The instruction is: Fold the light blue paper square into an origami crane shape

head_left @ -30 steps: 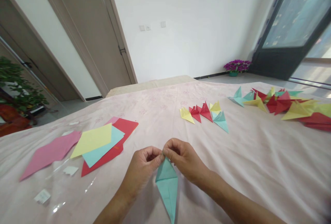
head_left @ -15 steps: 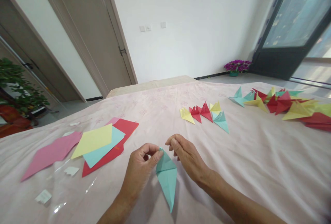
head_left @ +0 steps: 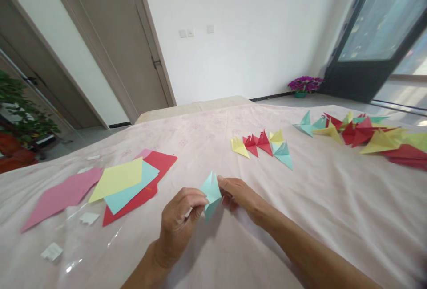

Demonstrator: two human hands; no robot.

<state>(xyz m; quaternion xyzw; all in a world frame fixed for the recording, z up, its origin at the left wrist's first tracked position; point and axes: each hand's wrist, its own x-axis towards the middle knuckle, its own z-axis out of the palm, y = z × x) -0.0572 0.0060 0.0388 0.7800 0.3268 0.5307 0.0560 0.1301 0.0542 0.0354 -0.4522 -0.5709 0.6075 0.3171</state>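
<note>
Folded teal paper (head_left: 211, 191) in L hand (head_left: 180, 217); R hand (head_left: 243, 197) at R edge

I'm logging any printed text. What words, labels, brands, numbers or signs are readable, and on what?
No text is readable.
White scrap at lower left: faint marks, perhaps print, too small and blurred to read.
Turquoise folded paper in the left hand: no lettering visible.
</note>
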